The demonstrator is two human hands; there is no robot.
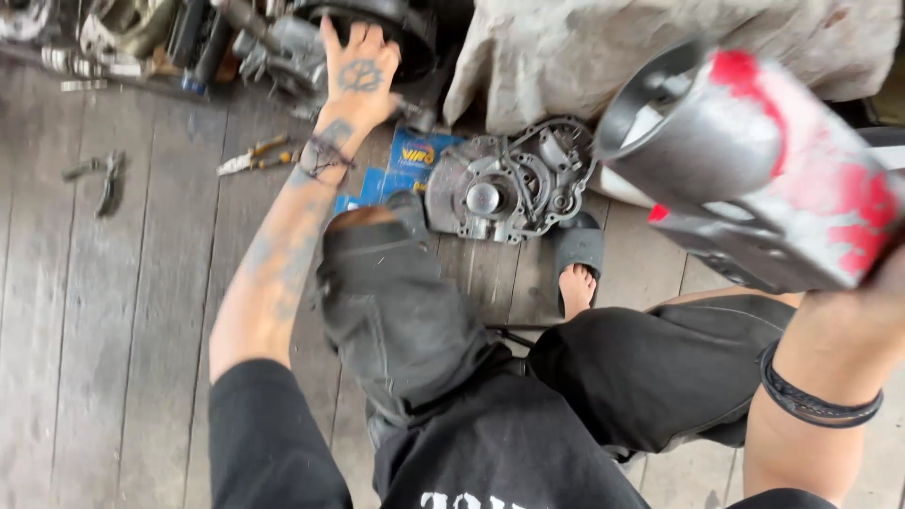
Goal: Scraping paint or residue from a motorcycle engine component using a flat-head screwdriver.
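Two hands are busy at once: nearest, the right hand (853,311) grips a grey metal cylinder housing (754,170) smeared with red paint, lifted clear of the plank floor (141,283) near its right edge. Beyond the knees an engine case cover (509,184) lies flat on the planks. Farthest, the left hand (360,75), fingers spread and holding nothing, reaches into the pile of parts (273,38) at the floor's far edge, so the picking looks unfinished.

The cylinder part (754,170) at right is dull grey metal with patchy red paint. The engine cover (509,184) at centre is matt cast metal. The floor (104,311) is weathered, rough grey wood.
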